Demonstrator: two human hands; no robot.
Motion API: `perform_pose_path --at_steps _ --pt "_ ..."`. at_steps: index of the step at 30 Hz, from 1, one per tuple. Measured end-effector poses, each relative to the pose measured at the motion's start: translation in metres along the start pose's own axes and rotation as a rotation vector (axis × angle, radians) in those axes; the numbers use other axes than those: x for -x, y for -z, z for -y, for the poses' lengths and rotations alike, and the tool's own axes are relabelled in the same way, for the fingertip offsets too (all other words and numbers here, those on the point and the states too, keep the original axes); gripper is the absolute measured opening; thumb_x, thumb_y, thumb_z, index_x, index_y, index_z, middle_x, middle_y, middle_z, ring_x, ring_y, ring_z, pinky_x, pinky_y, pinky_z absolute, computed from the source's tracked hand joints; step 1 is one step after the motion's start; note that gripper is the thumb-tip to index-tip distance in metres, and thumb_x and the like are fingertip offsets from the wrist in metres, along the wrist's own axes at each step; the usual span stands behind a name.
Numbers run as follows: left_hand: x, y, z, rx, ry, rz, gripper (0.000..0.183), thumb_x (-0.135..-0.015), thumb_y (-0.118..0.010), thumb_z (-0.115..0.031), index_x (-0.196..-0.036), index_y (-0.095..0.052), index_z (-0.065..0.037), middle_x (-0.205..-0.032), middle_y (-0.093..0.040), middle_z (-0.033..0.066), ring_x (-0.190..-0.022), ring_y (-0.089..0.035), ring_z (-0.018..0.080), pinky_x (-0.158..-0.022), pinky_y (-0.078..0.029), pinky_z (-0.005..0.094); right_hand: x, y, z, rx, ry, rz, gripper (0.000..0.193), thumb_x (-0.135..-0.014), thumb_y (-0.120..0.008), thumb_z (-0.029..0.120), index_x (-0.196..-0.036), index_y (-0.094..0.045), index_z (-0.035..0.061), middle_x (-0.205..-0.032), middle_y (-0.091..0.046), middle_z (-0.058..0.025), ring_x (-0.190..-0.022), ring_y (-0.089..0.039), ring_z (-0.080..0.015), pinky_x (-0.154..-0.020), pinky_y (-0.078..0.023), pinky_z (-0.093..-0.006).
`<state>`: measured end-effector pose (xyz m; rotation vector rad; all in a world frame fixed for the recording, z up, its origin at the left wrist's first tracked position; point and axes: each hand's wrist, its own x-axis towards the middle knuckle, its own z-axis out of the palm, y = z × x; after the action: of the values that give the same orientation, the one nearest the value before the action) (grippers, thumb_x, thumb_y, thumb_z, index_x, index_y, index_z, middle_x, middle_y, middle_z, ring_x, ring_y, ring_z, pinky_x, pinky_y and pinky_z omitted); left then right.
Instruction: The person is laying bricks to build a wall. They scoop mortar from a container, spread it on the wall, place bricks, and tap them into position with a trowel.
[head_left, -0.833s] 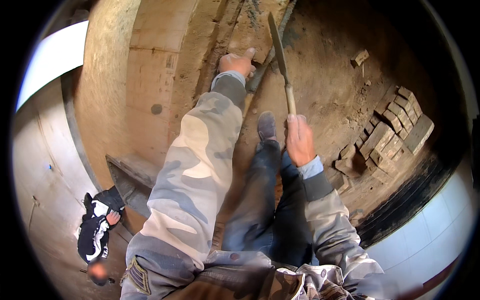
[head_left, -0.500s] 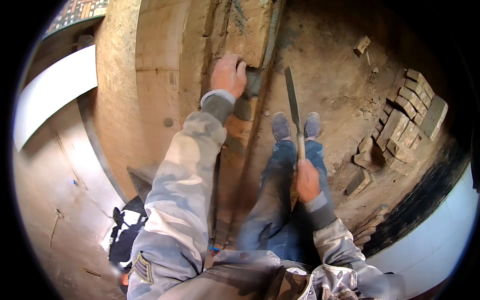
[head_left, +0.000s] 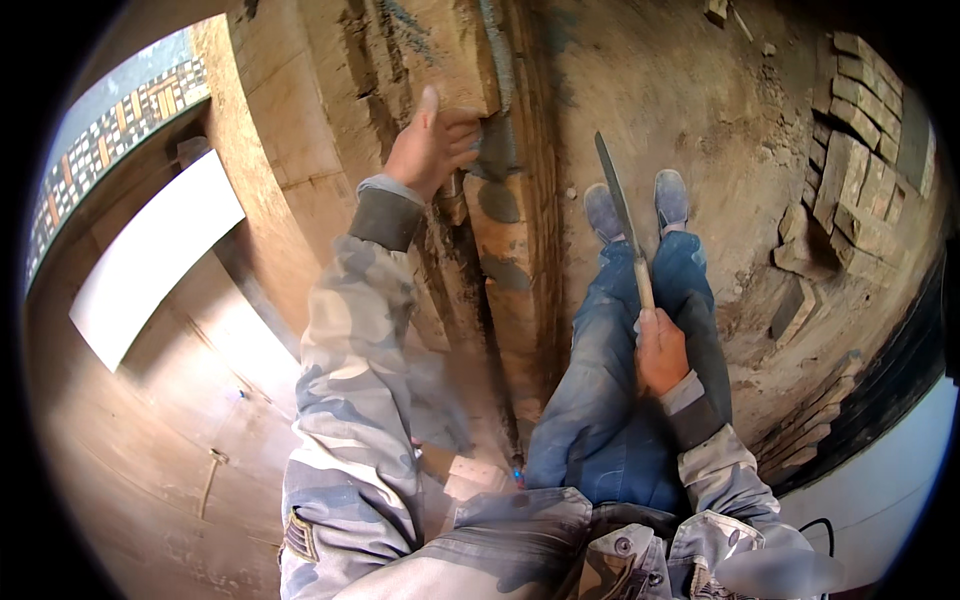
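Observation:
My left hand (head_left: 432, 148) hovers at the end of a tan brick (head_left: 450, 72) on top of a low brick wall, its fingers stretched out and thumb raised. I cannot tell whether the fingertips touch the brick. Just nearer than it, dabs of wet grey mortar (head_left: 498, 200) lie on the lower course of bricks (head_left: 490, 236). My right hand (head_left: 662, 352) is closed round the wooden handle of a bricklayer's knife (head_left: 622, 190). Its long narrow blade points away from me, above my shoes and apart from the wall.
On the dirt floor at the right stands a rough stack of bricks (head_left: 865, 190), with a loose brick (head_left: 795, 310) nearer. A pale board (head_left: 262, 130) runs along the wall's left side. Farther left are a white panel (head_left: 160, 255) and a patterned mosaic surface (head_left: 120, 125).
My left hand has come off the top of the brick's near end and opened out, thumb up. The view has swung, and the right hand still holds the knife.

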<state>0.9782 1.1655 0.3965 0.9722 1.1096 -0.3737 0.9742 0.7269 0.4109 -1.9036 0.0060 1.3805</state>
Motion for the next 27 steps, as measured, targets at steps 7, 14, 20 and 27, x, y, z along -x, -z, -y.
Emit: perform_pose_path --at_steps 7,14,20,27 --pt "-0.007 -0.007 -0.01 -0.042 0.032 -0.025 0.103 -0.095 -0.03 -0.078 -0.149 -0.031 0.01 -0.155 -0.029 0.0359 -0.147 -0.028 0.0449 -0.119 -0.027 0.0513 -0.002 0.009 -0.004 -0.095 -0.079 -0.025 0.038 -0.106 -0.048 0.03 -0.088 -0.059 -0.001 -0.074 -0.064 -0.0202 -0.069 -0.065 -0.039 -0.062 -0.049 -0.0459" --pt "-0.012 -0.008 -0.016 -0.319 0.068 -0.155 0.095 -0.095 -0.046 -0.069 -0.149 -0.032 0.008 -0.154 -0.034 0.0318 -0.143 -0.036 0.0414 -0.117 -0.03 0.0499 -0.012 0.02 0.015 -0.006 -0.013 -0.025 0.037 -0.105 -0.051 0.029 -0.085 -0.058 -0.0014 -0.076 -0.065 -0.0217 -0.073 -0.065 -0.0428 -0.064 -0.049 -0.0477" --pt "-0.02 -0.021 -0.026 -1.432 -0.575 -0.616 0.103 -0.076 -0.083 -0.051 -0.153 -0.033 -0.005 -0.151 -0.037 0.0312 -0.139 -0.038 0.0455 -0.113 -0.037 0.0484 -0.04 0.025 0.045 0.035 0.104 -0.039 0.035 -0.104 -0.053 0.028 -0.085 -0.058 -0.0011 -0.076 -0.065 -0.0242 -0.075 -0.065 -0.0456 -0.063 -0.049 -0.0506" --pt "-0.026 -0.029 -0.027 -1.474 -0.268 -0.649 0.105 -0.079 -0.079 -0.052 -0.161 -0.021 -0.02 -0.162 -0.018 0.0269 -0.147 -0.028 0.044 -0.116 -0.03 0.0556 -0.099 0.023 0.126 0.274 0.34 -0.034 0.029 -0.103 -0.053 0.026 -0.09 -0.055 0.0007 -0.075 -0.062 -0.0292 -0.075 -0.061 -0.0512 -0.062 -0.046 -0.0569"
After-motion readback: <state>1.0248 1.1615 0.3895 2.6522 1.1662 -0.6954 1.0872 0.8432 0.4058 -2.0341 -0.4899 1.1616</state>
